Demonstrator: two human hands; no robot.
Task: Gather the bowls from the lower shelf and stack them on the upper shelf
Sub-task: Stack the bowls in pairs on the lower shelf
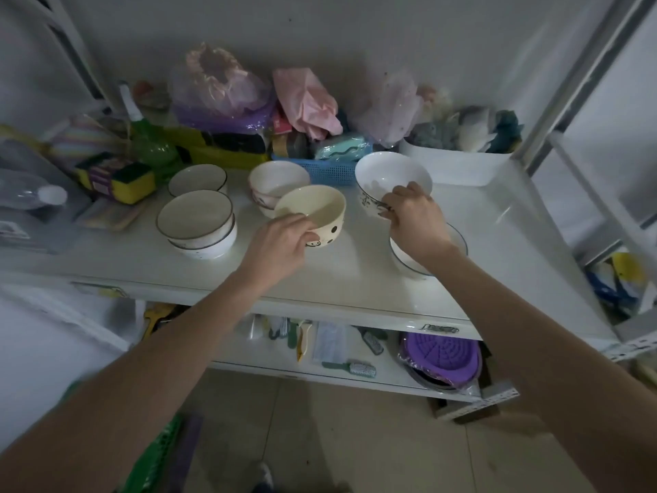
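Two bare forearms nearest the lens, reaching up from the bottom corners toward the upper shelf (220,275); left hand (281,243) curled around the near rim of a cream bowl with black dots (316,211), fingers closed on it, bowl tilted with its mouth toward the back and lifted off the shelf surface, as far as can be told; right hand (412,215) pinching the near rim of a white bowl with dark markings (391,176), fingers bent over the edge, bowl tipped likewise; directly under the right wrist, a dark-rimmed white bowl (458,240) resting on the upper shelf, mostly hidden; just behind the cream bowl, a stack of plain white bowls (273,183); left of the cream bowl, a two-bowl stack with dark rims (197,222), and behind that stack another dark-rimmed bowl (197,179); farther left, a yellow-and-green sponge pack (117,179); behind the white stack, a blue mesh basket (320,170); along the back wall, crumpled plastic bags (220,87); below the upper shelf, a lower shelf (355,377) holding a purple round mat (441,354) and a small brush (355,368), no bowl visible there.
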